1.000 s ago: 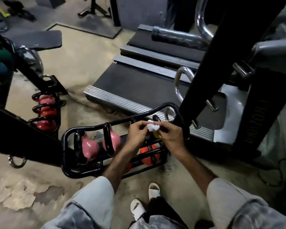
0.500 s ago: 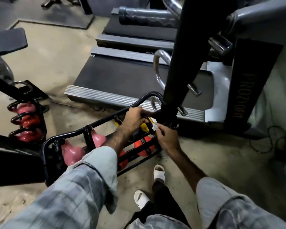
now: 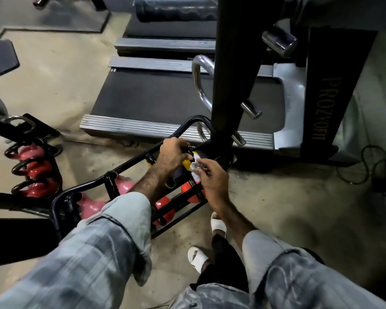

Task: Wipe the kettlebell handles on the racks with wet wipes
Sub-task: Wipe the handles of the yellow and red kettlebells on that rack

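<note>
A low black kettlebell rack point(image 3: 129, 166) lies on the floor in front of me. It holds pink kettlebells point(image 3: 91, 205) at its left end, orange ones point(image 3: 165, 205) lower down and a yellow kettlebell point(image 3: 186, 163) at its right end. My left hand point(image 3: 173, 153) grips the black handle of the yellow kettlebell. My right hand point(image 3: 212, 178) presses a white wet wipe point(image 3: 196, 166) against that kettlebell beside the left hand.
A second rack with pink and red kettlebells point(image 3: 35, 169) stands at the left. A black machine upright point(image 3: 234, 70) rises just behind my hands, with chrome pegs on it. A treadmill point(image 3: 165, 101) lies beyond. My feet in white sandals point(image 3: 217, 225) stand near the rack. Cables point(image 3: 366, 166) lie at right.
The view has moved closer and leftward. My left hand went from the wipe to gripping the kettlebell handle, and the right hand alone keeps the wipe on the yellow kettlebell.
</note>
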Demonstrator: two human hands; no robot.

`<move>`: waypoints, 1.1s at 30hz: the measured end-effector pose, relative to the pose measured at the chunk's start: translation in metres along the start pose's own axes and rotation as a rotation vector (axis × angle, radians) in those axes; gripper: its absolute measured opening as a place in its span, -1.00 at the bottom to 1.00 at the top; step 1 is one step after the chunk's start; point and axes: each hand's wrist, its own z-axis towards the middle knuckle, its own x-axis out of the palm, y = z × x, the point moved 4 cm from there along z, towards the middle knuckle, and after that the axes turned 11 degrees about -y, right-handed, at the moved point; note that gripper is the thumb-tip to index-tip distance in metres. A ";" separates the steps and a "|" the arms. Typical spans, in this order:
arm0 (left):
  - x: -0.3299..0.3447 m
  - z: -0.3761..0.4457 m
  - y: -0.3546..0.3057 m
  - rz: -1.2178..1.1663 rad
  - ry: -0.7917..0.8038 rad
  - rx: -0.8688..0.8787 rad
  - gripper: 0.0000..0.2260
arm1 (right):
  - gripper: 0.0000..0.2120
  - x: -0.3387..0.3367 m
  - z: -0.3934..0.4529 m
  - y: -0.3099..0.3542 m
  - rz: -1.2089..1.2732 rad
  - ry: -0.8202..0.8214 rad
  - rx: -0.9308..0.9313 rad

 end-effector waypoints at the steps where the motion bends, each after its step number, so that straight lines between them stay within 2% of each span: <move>1: 0.000 0.000 0.000 0.010 0.009 -0.017 -0.58 | -0.77 -0.002 -0.002 -0.005 0.000 -0.016 0.031; 8: -0.002 -0.003 -0.002 0.001 0.014 -0.063 -0.56 | -0.77 -0.010 -0.009 -0.018 -0.060 -0.017 0.104; 16: -0.003 -0.003 0.002 -0.016 -0.007 -0.075 -0.56 | -0.78 0.004 0.001 0.001 -0.062 0.006 -0.023; 20: -0.001 -0.006 -0.001 -0.016 -0.014 -0.072 -0.57 | -0.75 0.000 -0.001 -0.011 -0.051 -0.009 -0.004; 24: 0.000 -0.009 -0.003 -0.013 -0.017 -0.068 -0.56 | -0.81 -0.009 -0.007 -0.026 -0.095 0.003 -0.003; 33: 0.001 -0.010 -0.001 -0.041 -0.049 -0.056 -0.57 | -0.84 0.001 0.013 0.000 0.002 0.041 -0.080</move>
